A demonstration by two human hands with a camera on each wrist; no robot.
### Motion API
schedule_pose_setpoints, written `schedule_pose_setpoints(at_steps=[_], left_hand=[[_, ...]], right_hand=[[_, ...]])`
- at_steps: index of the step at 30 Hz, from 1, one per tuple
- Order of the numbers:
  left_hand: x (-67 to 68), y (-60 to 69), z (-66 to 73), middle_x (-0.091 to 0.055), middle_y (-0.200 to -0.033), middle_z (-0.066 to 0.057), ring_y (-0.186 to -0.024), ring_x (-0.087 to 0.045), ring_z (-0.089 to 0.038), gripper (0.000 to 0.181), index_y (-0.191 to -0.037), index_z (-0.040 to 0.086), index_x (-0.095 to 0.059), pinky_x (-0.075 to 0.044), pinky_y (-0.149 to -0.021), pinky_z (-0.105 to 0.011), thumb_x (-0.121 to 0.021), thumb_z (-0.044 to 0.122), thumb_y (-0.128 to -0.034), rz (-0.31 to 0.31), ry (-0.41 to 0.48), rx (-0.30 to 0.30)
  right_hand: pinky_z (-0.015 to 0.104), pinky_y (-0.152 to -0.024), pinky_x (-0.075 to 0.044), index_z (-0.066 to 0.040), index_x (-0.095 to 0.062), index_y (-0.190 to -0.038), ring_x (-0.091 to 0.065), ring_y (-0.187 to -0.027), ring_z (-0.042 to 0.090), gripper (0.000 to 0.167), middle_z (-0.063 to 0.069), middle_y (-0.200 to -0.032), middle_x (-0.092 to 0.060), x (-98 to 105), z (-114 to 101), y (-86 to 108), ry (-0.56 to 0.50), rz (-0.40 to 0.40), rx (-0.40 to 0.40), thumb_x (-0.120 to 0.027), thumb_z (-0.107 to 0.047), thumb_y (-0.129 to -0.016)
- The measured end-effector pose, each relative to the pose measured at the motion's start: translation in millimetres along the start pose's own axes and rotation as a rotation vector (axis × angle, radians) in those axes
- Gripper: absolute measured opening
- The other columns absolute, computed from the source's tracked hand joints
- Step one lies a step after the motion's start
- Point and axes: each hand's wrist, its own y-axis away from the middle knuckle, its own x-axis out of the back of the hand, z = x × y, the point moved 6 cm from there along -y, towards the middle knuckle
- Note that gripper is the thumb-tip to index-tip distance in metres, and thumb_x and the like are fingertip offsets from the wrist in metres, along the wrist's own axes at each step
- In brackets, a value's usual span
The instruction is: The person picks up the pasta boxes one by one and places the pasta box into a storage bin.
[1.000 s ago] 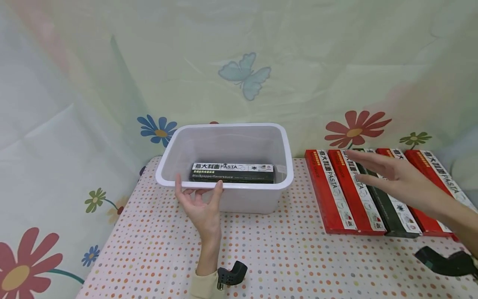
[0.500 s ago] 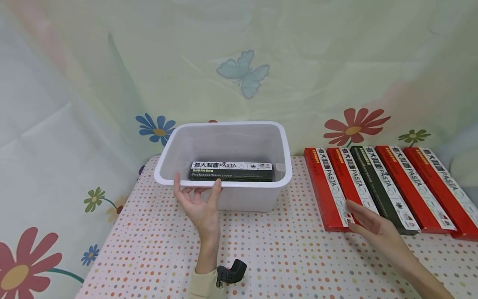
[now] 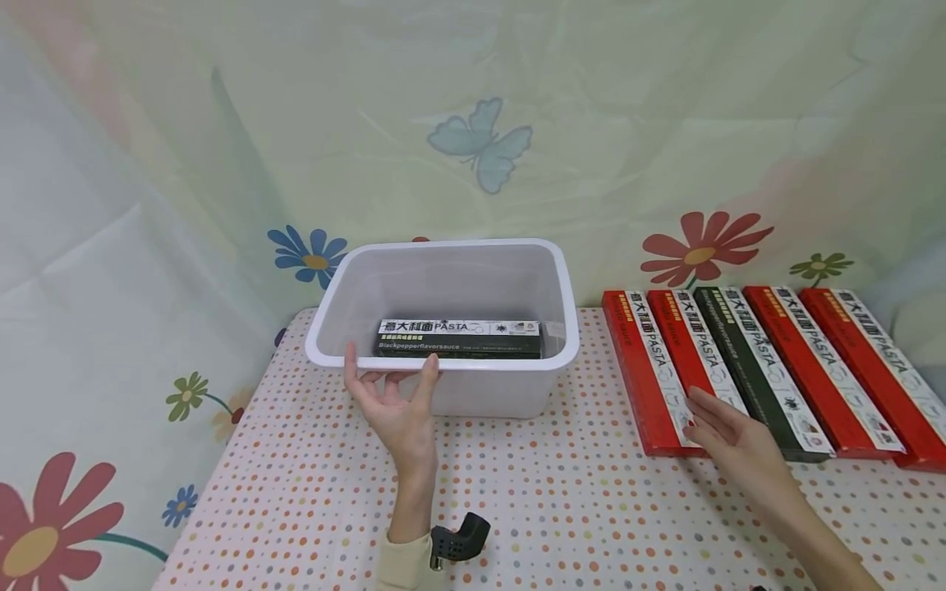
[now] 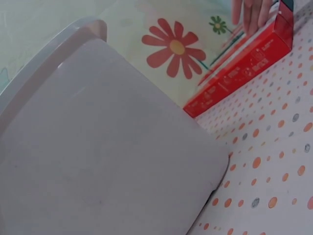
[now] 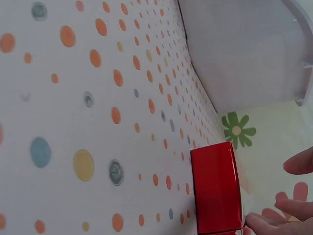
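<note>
The left hand (image 3: 402, 423) holds the front rim of a white plastic bin (image 3: 495, 394), thumb and one finger over the edge and other fingers under it. A black pepper pasta box (image 3: 458, 341) lies inside the bin. Over the near ends of the two leftmost red pasta boxes, a red pasta box (image 3: 636, 382) and its neighbour (image 3: 687, 345), the right hand (image 3: 742, 451) extends its fingers. In the right wrist view those fingers (image 5: 301, 161) stay beside a red box end (image 5: 215, 191); whether they touch it I cannot tell.
Right of these lie a dark pasta box (image 3: 746, 377) and two more red ones, a red pasta box (image 3: 820, 369) and the rightmost box (image 3: 875, 377). A dotted cloth (image 3: 562, 492) covers the table. A flowered curtain (image 3: 606, 131) hangs directly behind.
The right hand has come left and nearer from over the middle boxes to the near ends of the left red ones, slowing in the last half second. The left hand stays on the bin.
</note>
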Motion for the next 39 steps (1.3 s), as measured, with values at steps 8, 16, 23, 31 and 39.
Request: schedule_pose_setpoints(at_steps=[8, 16, 23, 31, 39], left_hand=[[-0.3, 0.9, 1.9, -0.045, -0.124, -0.015, -0.097, -0.057, -0.023, 0.11, -0.164, 0.012, -0.021, -0.068, -0.082, -0.045, -0.081, -0.017, -0.077, -0.008, 0.038, 0.014], [0.1, 1.2, 1.5, -0.044, -0.124, -0.015, -0.097, -0.057, -0.023, 0.109, -0.165, 0.009, -0.019, -0.069, -0.081, -0.045, -0.081, -0.015, -0.0783, -0.013, 0.035, 0.007], [-0.7, 0.7, 2.3, -0.044, -0.125, -0.015, -0.098, -0.057, -0.024, 0.108, -0.165, 0.011, -0.019, -0.068, -0.082, -0.043, -0.081, -0.014, -0.0791, -0.022, 0.019, 0.01], [-0.9, 2.8, 1.8, -0.044, -0.125, -0.015, -0.098, -0.056, -0.025, 0.109, -0.165, 0.012, -0.02, -0.068, -0.083, -0.044, -0.081, -0.016, -0.0786, -0.021, 0.025, 0.026], [0.1, 2.6, 0.8, -0.045, -0.126, -0.016, -0.097, -0.056, -0.023, 0.108, -0.165, 0.013, -0.021, -0.068, -0.083, -0.045, -0.08, -0.016, -0.0789, -0.016, 0.047, 0.032]], right_hand=[[-0.004, -0.084, -0.047, 0.005, -0.021, -0.163, -0.056, -0.132, 0.007, 0.067, 0.032, -0.161, -0.035, -0.3, 1.6, -4.8, -0.048, -0.017, -0.04, -0.051, -0.025, -0.111], [-0.003, -0.088, -0.046, 0.005, -0.014, -0.164, -0.026, -0.151, 0.05, 0.079, 0.031, -0.167, -0.022, -12.3, 0.6, -5.0, -0.097, -0.036, -0.074, -0.06, -0.022, -0.107], [0.049, -0.124, -0.036, 0.008, -0.006, -0.163, -0.021, -0.153, 0.051, 0.102, 0.036, -0.167, -0.013, -24.2, -1.8, -10.6, 0.019, -0.02, -0.074, -0.075, -0.029, -0.098], [0.075, -0.119, -0.03, 0.007, -0.004, -0.163, -0.022, -0.143, 0.054, 0.117, 0.038, -0.163, -0.013, -37.4, -1.9, -15.4, 0.178, 0.051, -0.066, -0.085, -0.031, -0.088], [0.076, -0.119, -0.028, 0.006, -0.005, -0.164, -0.019, -0.147, 0.053, 0.113, 0.036, -0.165, -0.011, -39.2, 1.0, -13.5, 0.125, 0.05, -0.013, -0.084, -0.022, -0.087]])
